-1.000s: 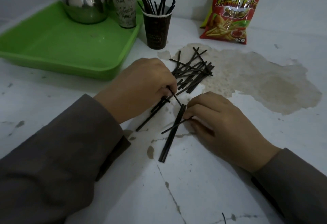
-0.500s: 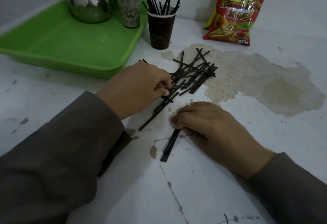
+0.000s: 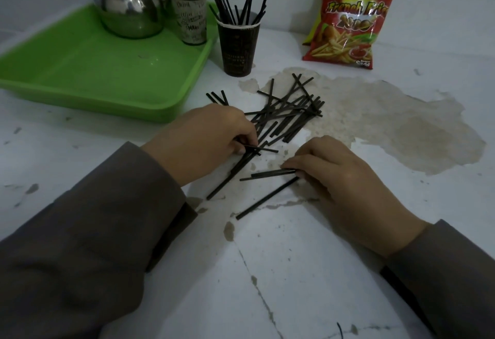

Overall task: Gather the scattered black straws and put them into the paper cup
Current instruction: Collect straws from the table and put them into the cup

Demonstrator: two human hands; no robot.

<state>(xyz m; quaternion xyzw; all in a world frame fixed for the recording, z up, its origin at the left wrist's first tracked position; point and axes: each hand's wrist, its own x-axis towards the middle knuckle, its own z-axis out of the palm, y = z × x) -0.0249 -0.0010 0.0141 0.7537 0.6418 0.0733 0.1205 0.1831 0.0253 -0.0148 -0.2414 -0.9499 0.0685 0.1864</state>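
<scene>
**Straws half gathered, both hands down on worktop**

Far left: green tray (image 3: pixel 88 71) holding metal kettle (image 3: pixel 128 9) and stack of paper cups (image 3: pixel 188 4), tops of both cut off by frame edge. Just right of tray: dark paper cup (image 3: pixel 238 47), already bristling with black straws. Left hand (image 3: pixel 206 140), grip pinched on a few straws, fingertips hidden underneath, count unclear. Loose straw pile (image 3: pixel 288 113) beyond it, partly over peeled patch of worktop (image 3: pixel 308 271). Right hand (image 3: pixel 342 178), fingers pressed flat on ends of three straws (image 3: pixel 267 186); clamped or merely pinning, cannot tell. Snack bag (image 3: pixel 353 17) upright at back right, clear of everything.
</scene>
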